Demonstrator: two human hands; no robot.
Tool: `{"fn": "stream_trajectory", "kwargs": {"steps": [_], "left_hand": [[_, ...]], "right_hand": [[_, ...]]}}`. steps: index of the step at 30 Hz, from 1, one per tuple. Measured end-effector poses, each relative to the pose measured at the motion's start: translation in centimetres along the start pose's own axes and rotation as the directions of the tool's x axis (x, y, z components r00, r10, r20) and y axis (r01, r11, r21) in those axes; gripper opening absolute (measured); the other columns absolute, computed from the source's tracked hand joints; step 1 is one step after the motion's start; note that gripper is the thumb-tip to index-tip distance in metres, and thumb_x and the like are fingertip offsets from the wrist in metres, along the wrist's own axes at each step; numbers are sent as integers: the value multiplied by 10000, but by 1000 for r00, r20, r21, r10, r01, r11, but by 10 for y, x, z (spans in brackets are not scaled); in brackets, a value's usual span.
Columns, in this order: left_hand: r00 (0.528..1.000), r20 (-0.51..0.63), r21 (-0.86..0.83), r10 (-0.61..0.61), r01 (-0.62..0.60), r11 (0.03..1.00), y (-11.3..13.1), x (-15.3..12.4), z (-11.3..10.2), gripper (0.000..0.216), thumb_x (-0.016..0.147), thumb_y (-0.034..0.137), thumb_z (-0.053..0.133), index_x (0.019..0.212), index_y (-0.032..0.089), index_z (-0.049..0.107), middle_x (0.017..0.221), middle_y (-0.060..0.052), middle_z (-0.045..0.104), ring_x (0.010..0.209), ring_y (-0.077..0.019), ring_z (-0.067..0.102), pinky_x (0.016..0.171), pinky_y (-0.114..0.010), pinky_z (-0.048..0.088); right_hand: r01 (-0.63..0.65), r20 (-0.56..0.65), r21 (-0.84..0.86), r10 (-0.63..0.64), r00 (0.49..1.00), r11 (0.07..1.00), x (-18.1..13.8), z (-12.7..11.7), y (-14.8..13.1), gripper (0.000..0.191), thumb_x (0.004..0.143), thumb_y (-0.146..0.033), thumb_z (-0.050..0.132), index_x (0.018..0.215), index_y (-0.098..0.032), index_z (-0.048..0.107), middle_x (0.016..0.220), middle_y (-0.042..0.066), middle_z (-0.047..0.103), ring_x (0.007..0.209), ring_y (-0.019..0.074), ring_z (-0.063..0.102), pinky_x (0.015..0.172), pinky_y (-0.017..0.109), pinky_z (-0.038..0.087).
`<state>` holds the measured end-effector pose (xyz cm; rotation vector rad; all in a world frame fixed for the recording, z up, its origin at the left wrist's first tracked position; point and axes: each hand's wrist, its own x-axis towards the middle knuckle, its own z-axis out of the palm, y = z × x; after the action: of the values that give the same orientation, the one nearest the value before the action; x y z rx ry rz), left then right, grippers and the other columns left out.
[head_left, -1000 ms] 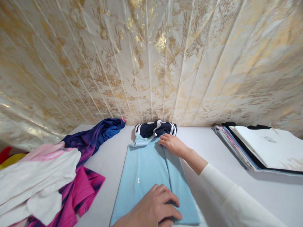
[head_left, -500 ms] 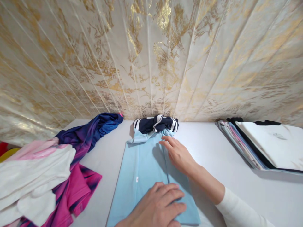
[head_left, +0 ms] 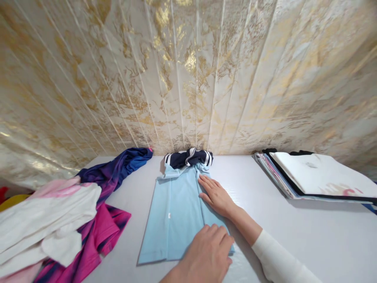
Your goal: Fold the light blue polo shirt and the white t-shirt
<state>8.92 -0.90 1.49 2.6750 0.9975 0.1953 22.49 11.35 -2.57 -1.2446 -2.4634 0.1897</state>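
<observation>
Head view: both hands lie flat, fingers spread, holding nothing, on the folded light-blue polo shirt (head_left: pixel 176 204) mid-bench; left hand (head_left: pixel 206 253) at its near hem, right hand (head_left: pixel 216 195) near the navy striped collar (head_left: pixel 188 158).

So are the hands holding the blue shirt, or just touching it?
Just touching. Neither hand grips anything. The right hand lies flat on the light blue shirt near its folded right edge, and the left hand presses flat on its lower right corner.

Covered and cropped parts

The left hand (head_left: pixel 206 255) hides the light blue polo shirt's (head_left: pixel 173 208) near right corner; its wrist runs off the bottom edge. The loose clothes pile (head_left: pixel 55 220) is cut off at the left, the folded stack (head_left: pixel 312 177) at the right.
</observation>
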Motion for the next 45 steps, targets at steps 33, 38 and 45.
{"fn": "stream_trajectory", "kwargs": {"steps": [33, 38, 45], "left_hand": [[969, -203, 121, 139, -117, 986, -4, 25, 63, 173, 839, 323, 713, 767, 203, 610, 749, 8, 591, 691, -157, 555, 523, -284, 333], [986, -156, -73, 54, -66, 995, -18, -19, 11, 149, 837, 220, 701, 960, 218, 616, 960, 15, 632, 861, -154, 576, 741, -252, 427], [869, -141, -365, -473, 399, 841, -62, -135, -44, 214, 827, 56, 531, 940, 233, 572, 1039, -11, 585, 1009, -185, 522, 894, -293, 414]], "right_hand": [[42, -82, 1, -41, 996, 999, 41, 21, 27, 463, 947, -274, 409, 1386, -149, 486, 1472, 134, 451, 1362, 259, 411, 1102, 476, 365], [41, -166, 47, -32, 986, 998, 33, 13, 30, 392, 964, -251, 345, 1272, -168, 574, 1347, 123, 587, 1274, 248, 512, 1049, 448, 421], [132, -242, 203, -81, 967, 970, -2, -25, -23, 283, 941, -146, 375, 1117, -217, 585, 1097, 89, 660, 1046, 234, 585, 896, 409, 469]]}}
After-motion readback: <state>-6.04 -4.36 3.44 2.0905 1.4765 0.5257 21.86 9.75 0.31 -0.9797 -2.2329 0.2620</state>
